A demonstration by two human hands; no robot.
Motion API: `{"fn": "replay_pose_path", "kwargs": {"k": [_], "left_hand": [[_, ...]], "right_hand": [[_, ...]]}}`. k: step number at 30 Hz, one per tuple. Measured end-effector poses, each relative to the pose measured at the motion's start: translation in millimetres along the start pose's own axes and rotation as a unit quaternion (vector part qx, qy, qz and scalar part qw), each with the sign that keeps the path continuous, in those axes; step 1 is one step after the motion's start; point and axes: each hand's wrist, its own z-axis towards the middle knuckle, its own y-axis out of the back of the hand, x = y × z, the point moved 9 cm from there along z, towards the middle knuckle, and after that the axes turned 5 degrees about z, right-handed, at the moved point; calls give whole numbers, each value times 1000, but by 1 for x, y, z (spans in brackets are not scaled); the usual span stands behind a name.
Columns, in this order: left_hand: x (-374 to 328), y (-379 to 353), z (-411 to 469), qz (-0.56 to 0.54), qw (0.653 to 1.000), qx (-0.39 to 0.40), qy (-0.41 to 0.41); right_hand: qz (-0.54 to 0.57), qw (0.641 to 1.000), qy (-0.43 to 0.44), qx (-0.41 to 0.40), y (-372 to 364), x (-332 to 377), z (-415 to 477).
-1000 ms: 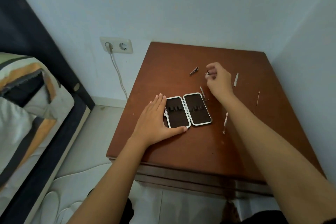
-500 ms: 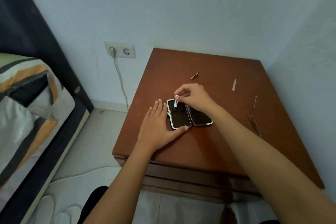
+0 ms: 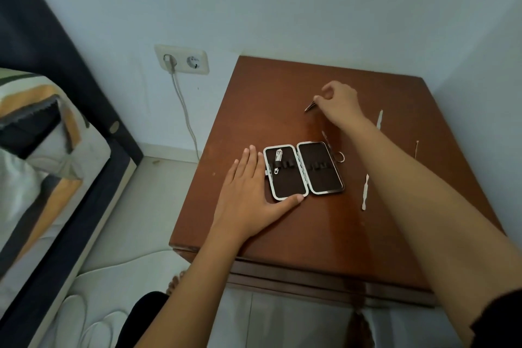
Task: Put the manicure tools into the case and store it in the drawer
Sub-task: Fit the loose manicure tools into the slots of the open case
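- So: manicure case point(image 3: 303, 171) lies open flat on the brown wooden surface point(image 3: 282, 223), left of centre, nearer the front edge than the back. Two dark-lined halves, silver rim, a row of elastic loops across each.
- Left half holds one tool, a small nail clipper point(image 3: 278, 160), tucked in the loops. Right half shows only bare loops.
- Left hand point(image 3: 248, 195) flat on the surface, palm down, fingers spread a bit and extended; thumb tip touches the case's front-left corner, fingers run along its left edge. Holding nothing.
- Right hand point(image 3: 340, 106) is toward the back edge, fingers pinched narrow on a small dark metal tool point(image 3: 310, 107); its tip points left and looks to touch the surface.
- Scissors point(image 3: 336, 151) lie just beside the case's right edge, partly hidden by the right forearm.
- Loose toward the right edge: pale flat tool point(image 3: 365, 192) right of the case, another slim pale tool point(image 3: 379, 119), a thin stick point(image 3: 416, 149).
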Motion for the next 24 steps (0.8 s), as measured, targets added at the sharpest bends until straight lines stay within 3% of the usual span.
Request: {"fn": "replay_pose_path", "kwargs": {"k": [4, 9, 17, 24], "left_hand": [[0, 0, 2, 0, 1000, -6, -2], [0, 2, 3, -3, 1000, -2, 0], [-2, 6, 0, -16, 1000, 10, 8], [-2, 6, 0, -17, 1000, 11, 6]], "right_hand": [[-65, 997, -7, 41, -24, -2, 12], [-31, 999, 28, 30, -26, 14, -2], [192, 967, 76, 151, -28, 42, -70], [123, 969, 103, 186, -36, 41, -98]]}}
